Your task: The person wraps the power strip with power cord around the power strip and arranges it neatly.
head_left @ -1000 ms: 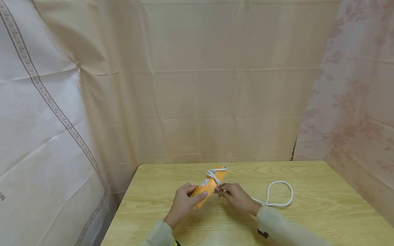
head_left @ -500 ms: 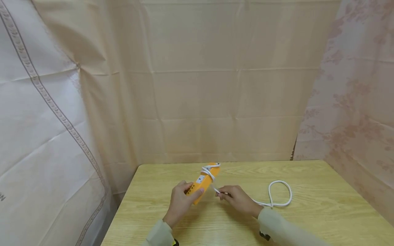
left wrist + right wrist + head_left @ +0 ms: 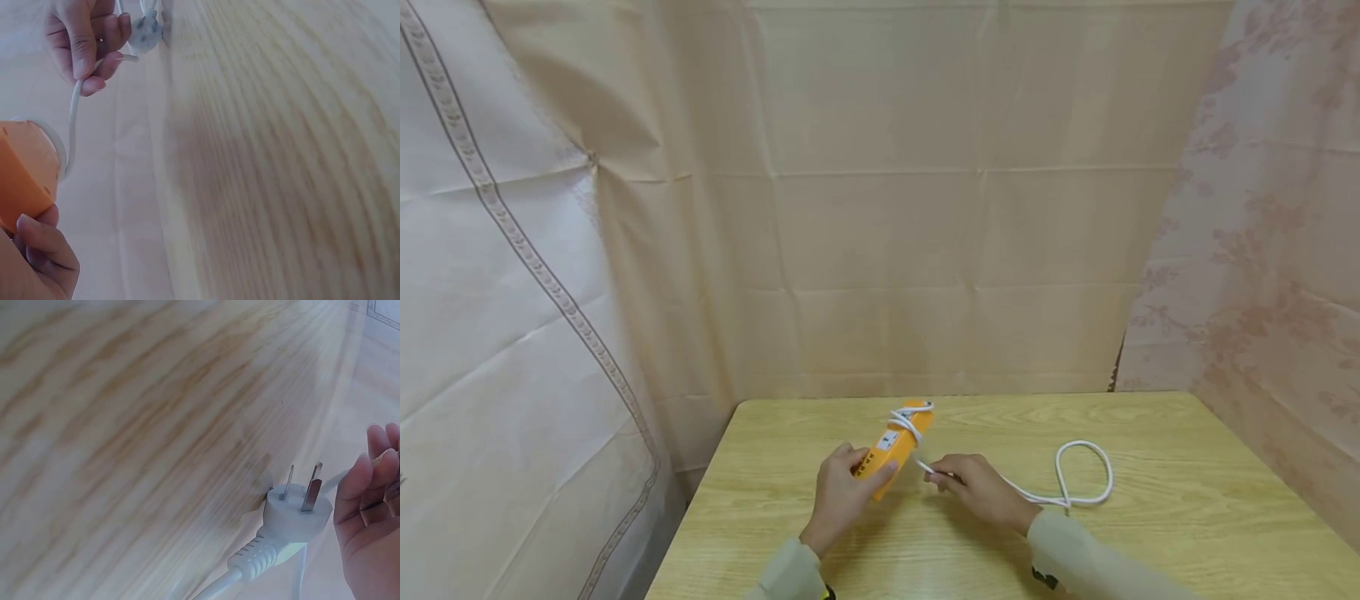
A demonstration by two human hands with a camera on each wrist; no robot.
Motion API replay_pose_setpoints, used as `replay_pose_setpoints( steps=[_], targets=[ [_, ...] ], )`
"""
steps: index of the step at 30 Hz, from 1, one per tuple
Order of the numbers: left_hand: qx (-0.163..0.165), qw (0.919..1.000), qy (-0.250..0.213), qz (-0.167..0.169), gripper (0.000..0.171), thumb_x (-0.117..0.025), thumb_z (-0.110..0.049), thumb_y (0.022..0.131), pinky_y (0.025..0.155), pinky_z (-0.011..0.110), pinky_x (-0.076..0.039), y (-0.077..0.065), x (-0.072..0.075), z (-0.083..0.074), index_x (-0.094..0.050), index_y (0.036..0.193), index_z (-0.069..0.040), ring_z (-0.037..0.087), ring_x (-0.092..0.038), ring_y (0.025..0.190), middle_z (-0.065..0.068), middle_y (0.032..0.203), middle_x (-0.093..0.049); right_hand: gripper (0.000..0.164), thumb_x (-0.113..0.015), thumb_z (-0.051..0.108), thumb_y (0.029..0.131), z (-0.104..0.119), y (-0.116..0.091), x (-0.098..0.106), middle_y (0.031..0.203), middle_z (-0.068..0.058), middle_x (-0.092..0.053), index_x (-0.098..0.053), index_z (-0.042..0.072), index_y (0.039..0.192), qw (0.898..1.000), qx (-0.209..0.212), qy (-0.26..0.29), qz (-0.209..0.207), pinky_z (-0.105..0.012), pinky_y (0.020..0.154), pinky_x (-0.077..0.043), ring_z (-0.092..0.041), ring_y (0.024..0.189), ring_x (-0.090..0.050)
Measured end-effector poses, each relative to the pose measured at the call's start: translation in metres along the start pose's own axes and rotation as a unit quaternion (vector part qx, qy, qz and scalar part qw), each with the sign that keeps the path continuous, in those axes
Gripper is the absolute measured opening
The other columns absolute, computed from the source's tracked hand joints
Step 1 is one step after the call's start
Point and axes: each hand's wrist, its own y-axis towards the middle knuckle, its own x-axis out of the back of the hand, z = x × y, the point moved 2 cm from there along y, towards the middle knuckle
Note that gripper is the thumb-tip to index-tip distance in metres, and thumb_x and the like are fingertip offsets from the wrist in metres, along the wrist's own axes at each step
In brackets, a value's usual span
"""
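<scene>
My left hand (image 3: 842, 497) grips the near end of an orange power strip (image 3: 891, 454), thumb on its side, holding it tilted above the table. White cord (image 3: 906, 422) is wound around the strip's far half. To the right, my right hand (image 3: 977, 487) pinches the cord between thumb and fingers, a short stretch running from there to the strip. In the left wrist view the orange strip (image 3: 28, 169) and the pinched cord (image 3: 73, 122) both show. A white plug (image 3: 297, 515) with metal prongs appears beside my right hand (image 3: 375, 512) in the right wrist view.
A loop of the same white cord (image 3: 1108, 475) lies on the wooden table (image 3: 1187, 533) to the right of my right hand. Beige cloth (image 3: 940, 250) hangs behind the table, with pale patterned cloth (image 3: 1285, 275) at the right side.
The strip and my left hand have shifted slightly left, away from my right hand. More cord now shows between the strip and the right fingers. The loop on the table has changed shape a little.
</scene>
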Motion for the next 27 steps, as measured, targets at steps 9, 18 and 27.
replay_pose_setpoints(
  steps=[9,18,27],
  targets=[
    [0.008,0.9998,0.015,-0.011,0.052,-0.083,-0.045,0.085,0.055,0.023,-0.047,-0.001,-0.001,0.001,-0.078,0.11,0.001,0.013,-0.052,0.069,-0.002,0.08,-0.053,0.016,-0.063,0.016,0.102,0.004,0.003,-0.001,0.08,-0.003,-0.067,-0.077,0.007,0.103,1.0,-0.001,-0.005,-0.005,-0.021,0.054,-0.045,0.002,0.065,-0.048],
    [-0.005,0.9983,0.049,-0.033,0.055,-0.084,-0.044,0.084,0.056,0.023,-0.047,0.001,0.0,-0.002,-0.076,0.112,0.003,0.012,-0.051,0.071,-0.003,0.081,-0.052,0.014,-0.065,0.017,0.101,0.012,0.008,0.004,0.077,-0.001,-0.066,-0.075,0.009,0.097,0.998,0.017,-0.045,-0.029,-0.022,0.056,-0.045,0.001,0.066,-0.05],
    [-0.008,0.9947,0.072,-0.073,0.047,-0.086,-0.042,0.081,0.057,0.026,-0.044,0.003,0.005,0.001,-0.079,0.103,-0.002,0.012,-0.05,0.07,-0.004,0.081,-0.053,0.01,-0.068,0.011,0.099,0.009,0.002,0.0,0.086,-0.002,-0.071,-0.076,0.006,0.102,0.999,0.016,-0.027,-0.019,-0.022,0.065,-0.052,-0.001,0.075,-0.06]
  ],
)
